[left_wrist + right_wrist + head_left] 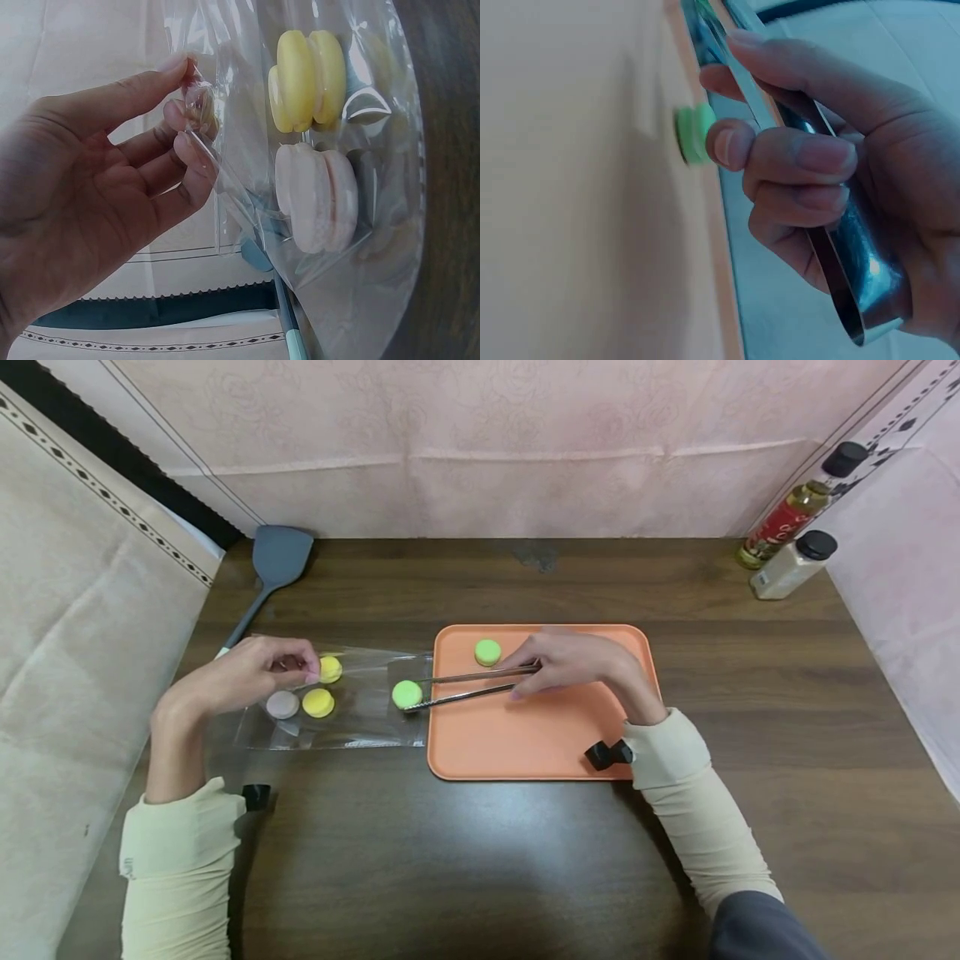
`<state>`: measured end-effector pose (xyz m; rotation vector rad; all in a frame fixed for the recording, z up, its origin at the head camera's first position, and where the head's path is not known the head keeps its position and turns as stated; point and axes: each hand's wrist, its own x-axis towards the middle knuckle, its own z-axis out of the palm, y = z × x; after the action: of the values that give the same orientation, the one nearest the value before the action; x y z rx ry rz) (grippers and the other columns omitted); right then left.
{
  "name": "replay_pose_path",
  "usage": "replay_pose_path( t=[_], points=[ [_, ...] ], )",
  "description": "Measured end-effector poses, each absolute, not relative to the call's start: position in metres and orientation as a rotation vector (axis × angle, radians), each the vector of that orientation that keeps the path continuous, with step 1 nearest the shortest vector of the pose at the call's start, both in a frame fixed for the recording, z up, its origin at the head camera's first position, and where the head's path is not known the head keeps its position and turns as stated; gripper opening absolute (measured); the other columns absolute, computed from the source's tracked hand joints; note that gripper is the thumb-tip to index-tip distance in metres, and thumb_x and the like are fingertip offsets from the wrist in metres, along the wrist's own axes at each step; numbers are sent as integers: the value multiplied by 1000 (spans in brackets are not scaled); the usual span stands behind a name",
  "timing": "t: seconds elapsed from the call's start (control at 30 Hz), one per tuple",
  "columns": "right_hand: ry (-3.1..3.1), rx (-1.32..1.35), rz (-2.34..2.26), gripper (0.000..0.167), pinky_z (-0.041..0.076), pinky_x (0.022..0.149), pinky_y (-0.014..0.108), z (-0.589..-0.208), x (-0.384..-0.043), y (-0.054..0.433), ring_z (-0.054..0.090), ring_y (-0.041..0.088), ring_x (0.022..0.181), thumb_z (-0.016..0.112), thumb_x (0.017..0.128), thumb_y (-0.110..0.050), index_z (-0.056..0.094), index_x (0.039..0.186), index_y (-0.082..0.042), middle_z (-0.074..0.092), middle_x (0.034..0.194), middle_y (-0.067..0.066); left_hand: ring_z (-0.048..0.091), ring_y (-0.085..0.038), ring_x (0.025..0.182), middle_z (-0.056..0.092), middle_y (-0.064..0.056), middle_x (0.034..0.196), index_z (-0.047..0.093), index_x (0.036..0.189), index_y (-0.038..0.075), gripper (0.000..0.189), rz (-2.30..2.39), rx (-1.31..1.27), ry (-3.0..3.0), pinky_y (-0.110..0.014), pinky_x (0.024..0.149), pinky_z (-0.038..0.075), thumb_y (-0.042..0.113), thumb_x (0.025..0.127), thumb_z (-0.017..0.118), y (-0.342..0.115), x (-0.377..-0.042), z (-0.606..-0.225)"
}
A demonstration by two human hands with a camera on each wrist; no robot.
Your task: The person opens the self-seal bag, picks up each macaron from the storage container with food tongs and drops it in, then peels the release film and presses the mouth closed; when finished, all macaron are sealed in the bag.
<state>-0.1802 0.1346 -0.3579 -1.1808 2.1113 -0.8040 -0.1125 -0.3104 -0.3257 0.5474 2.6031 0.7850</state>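
My left hand pinches the film of a clear plastic bag between thumb and fingers. Inside the bag, yellow macarons sit beside a pale lilac macaron. My right hand grips metal tongs, which reach leftward across the tray's edge. Between the tong tips, at the bag's right end, is a green macaron. A second green macaron rests on the orange tray, close to the right hand's fingers.
A grey-blue spatula lies at the back left, its handle passing near my left hand. Two bottles stand at the back right: one with a red label, one white with a black cap. Cloth-covered walls border the wooden table.
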Motion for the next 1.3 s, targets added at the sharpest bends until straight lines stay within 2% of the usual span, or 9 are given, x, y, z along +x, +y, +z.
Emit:
replay_pose_path(
  t=[0.17, 0.3, 0.37, 0.53, 0.6, 0.77, 1.0, 1.07, 1.3],
  points=[
    [2102, -1226, -795, 24, 33, 65, 27, -364, -180, 109, 37, 10, 66, 79, 103, -22, 82, 127, -17, 47, 73, -5, 63, -17, 92, 71, -4, 102, 73, 107, 8, 12, 778, 538, 2606, -24, 81, 53, 0, 107, 66, -310, -113, -327],
    [2121, -1226, -788, 31, 33, 67, 28, -365, -180, 94, 37, 10, 69, 79, 103, -22, 80, 134, -18, 51, 77, -5, 63, -17, 93, 71, -4, 102, 73, 108, 7, 10, 783, 533, 2605, -24, 80, 54, -1, 107, 67, -310, -115, -329],
    [2137, -1235, -785, 34, 31, 66, 28, -365, -179, 88, 33, 10, 67, 79, 103, -22, 79, 136, -15, 47, 74, -6, 62, -17, 93, 71, -4, 103, 73, 108, 7, 10, 785, 531, 2605, -24, 80, 54, -1, 106, 67, -310, -115, -329],
    [2146, -1220, -780, 26, 25, 63, 27, -367, -173, 73, 25, 8, 62, 79, 103, -21, 81, 126, -11, 33, 67, -9, 63, -18, 92, 72, -4, 102, 74, 108, 7, 10, 792, 541, 2604, -24, 80, 54, -1, 107, 67, -311, -114, -328],
    [2142, -1196, -779, 25, 25, 64, 26, -368, -170, 67, 25, 6, 63, 79, 103, -21, 80, 125, -11, 33, 67, -10, 64, -18, 92, 72, -4, 100, 74, 106, 8, 10, 795, 551, 2605, -24, 80, 54, 0, 107, 67, -311, -114, -327],
    [2162, -1136, -779, 36, 28, 64, 26, -371, -167, 59, 29, 6, 61, 79, 104, -26, 78, 138, -14, 38, 66, -10, 64, -19, 91, 72, -5, 99, 74, 106, 8, 10, 811, 573, 2596, -24, 79, 54, 0, 107, 67, -312, -113, -326],
    [2173, -1144, -794, 36, 32, 62, 25, -383, -171, 60, 38, 5, 61, 80, 103, -33, 79, 134, -16, 45, 67, -10, 64, -20, 92, 72, -5, 100, 73, 106, 8, 11, 798, 565, 2592, -24, 80, 54, 0, 107, 66, -311, -114, -326],
    [2183, -1125, -771, 37, 33, 63, 26, -374, -167, 59, 38, 6, 61, 80, 103, -29, 78, 137, -14, 45, 66, -9, 64, -20, 92, 72, -5, 100, 74, 106, 8, 10, 798, 564, 2593, -24, 80, 54, 1, 107, 67, -310, -114, -326],
    [2166, -1074, -732, 47, 34, 64, 25, -371, -167, 62, 37, 4, 56, 80, 102, -33, 73, 145, -15, 41, 61, -11, 64, -18, 93, 72, -5, 101, 74, 107, 9, 10, 777, 538, 2597, -25, 81, 53, 2, 108, 66, -310, -114, -326]
  ],
)
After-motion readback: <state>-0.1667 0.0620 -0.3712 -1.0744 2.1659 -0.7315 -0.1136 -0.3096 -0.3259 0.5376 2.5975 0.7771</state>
